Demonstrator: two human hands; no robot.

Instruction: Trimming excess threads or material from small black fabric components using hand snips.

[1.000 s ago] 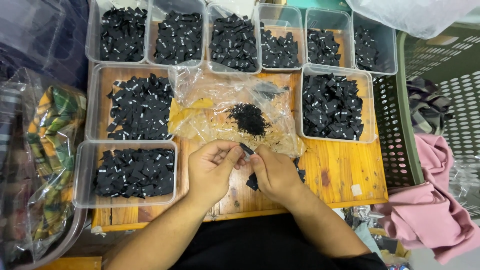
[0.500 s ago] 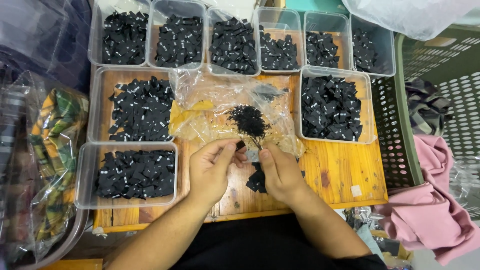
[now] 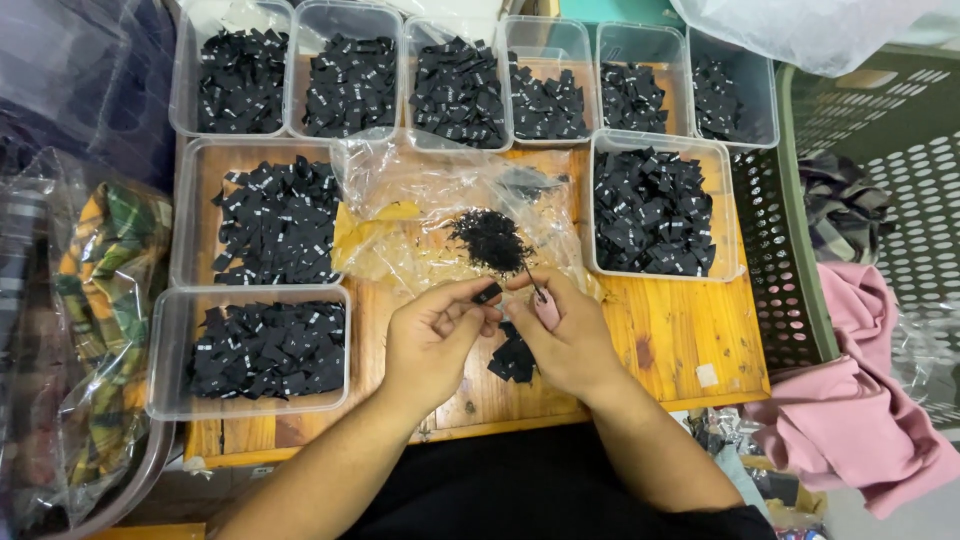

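Black, small fabric label [image 3: 488, 293] sits pinched between thumb and fingertips of the left hand [image 3: 432, 338], above the wooden tabletop [image 3: 668, 335]. Beside it, the right hand [image 3: 562, 335] pinches a thin dark tool [image 3: 534, 287], over a loose pile of black labels [image 3: 513, 358].

I see small black woven labels [image 3: 268, 346] with white marks filling clear plastic tubs on the wooden table, one black label [image 3: 488, 293] pinched in my left hand [image 3: 432, 340], and a crumpled clear plastic bag [image 3: 440, 215] lying between the tubs.
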